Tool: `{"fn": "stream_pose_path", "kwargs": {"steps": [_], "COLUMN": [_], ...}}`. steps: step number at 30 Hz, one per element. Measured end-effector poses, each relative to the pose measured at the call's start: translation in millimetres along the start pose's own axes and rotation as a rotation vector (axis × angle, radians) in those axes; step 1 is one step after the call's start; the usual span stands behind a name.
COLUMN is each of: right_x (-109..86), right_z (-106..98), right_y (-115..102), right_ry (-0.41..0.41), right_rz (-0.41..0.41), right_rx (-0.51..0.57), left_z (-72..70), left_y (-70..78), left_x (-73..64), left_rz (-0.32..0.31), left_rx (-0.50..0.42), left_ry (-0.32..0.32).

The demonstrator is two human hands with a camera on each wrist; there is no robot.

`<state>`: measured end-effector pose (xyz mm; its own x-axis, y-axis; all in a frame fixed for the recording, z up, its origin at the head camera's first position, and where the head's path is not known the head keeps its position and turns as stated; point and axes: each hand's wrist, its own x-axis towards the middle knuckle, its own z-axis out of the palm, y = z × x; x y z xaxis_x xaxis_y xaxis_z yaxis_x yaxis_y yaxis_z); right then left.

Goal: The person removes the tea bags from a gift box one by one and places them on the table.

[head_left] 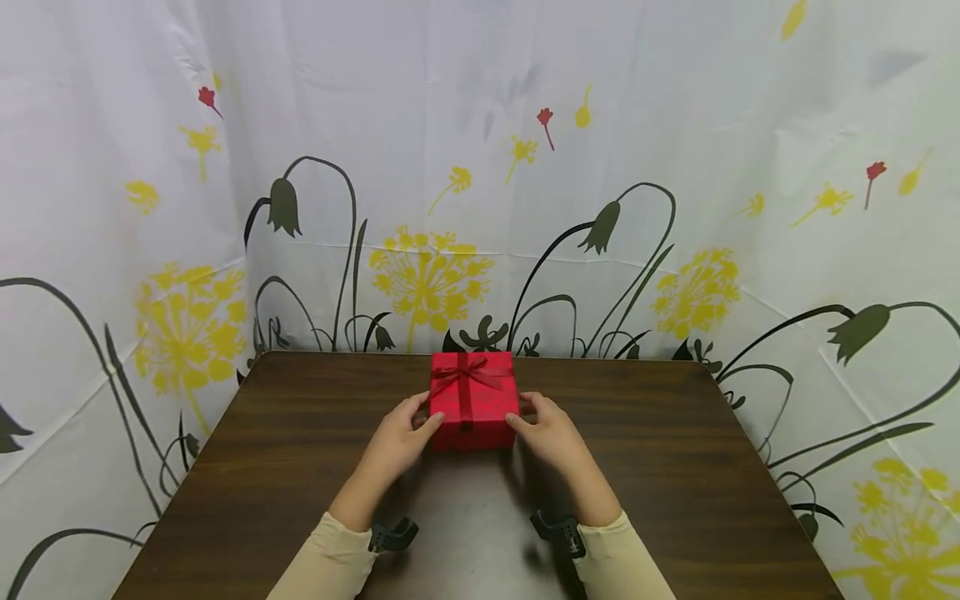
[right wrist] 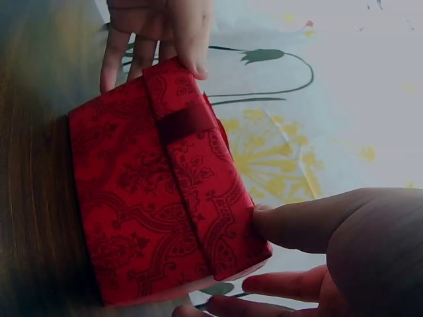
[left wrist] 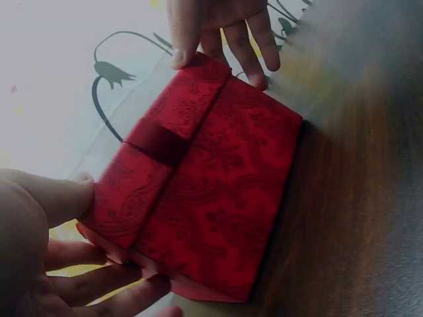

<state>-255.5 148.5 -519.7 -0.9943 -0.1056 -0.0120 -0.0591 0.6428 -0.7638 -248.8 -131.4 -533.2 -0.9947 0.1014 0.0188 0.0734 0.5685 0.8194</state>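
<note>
A red gift box (head_left: 491, 404) with a dark red ribbon and bow (head_left: 463, 377) stands on the table between both hands. Its lid (right wrist: 215, 198) and patterned front (left wrist: 225, 191) show in the wrist views. My left hand (head_left: 397, 435) holds the left side, thumb at the lid's front corner and fingers along the side wall. On the opposite side, my right hand (head_left: 553, 433) grips in the same way, its thumb (right wrist: 284, 224) pressed to the lid's front edge. The lid sits on the box, and the back of the box is hidden in the wrist views.
The dark wooden table (head_left: 637, 467) stretches to either side and in front of the box. Right behind its far edge hangs a white curtain (head_left: 420, 100) printed with flowers. Dark straps (head_left: 393, 535) sit on both wrists over pale sleeves (head_left: 330, 558).
</note>
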Motion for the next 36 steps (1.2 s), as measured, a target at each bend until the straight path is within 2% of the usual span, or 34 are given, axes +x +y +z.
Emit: {"fn": "stream_pose_path", "kwargs": {"steps": [7, 12, 19, 25, 32, 36], "right_x": [-3.5, -3.9, -0.5, -0.8, 0.2, -0.1], "right_z": [1.8, 2.1, 1.9, 4.5, 5.8, 3.9], "right_y": [0.9, 2.0, 0.8, -0.2, -1.8, -1.8], "right_ry": [-0.005, 0.002, 0.043, 0.069, 0.133, 0.148], "right_rz": [0.017, 0.008, 0.012, -0.006, -0.047, -0.044], "right_rx": [0.013, 0.026, 0.046, 0.037, 0.130, 0.146], "left_z": [5.0, 6.8, 8.7, 14.0, 13.9, 15.0], "left_y": [-9.5, -13.9, -12.8, -11.2, -9.1, -8.7], "left_x": [0.7, 0.6, 3.5, 2.4, 2.9, 2.7], "left_rz": [0.022, 0.027, 0.044, 0.033, 0.046, 0.045], "left_rx": [-0.014, 0.018, -0.038, -0.089, -0.125, -0.125], "left_ry": [0.045, 0.069, 0.106, 0.121, 0.139, 0.156]}}
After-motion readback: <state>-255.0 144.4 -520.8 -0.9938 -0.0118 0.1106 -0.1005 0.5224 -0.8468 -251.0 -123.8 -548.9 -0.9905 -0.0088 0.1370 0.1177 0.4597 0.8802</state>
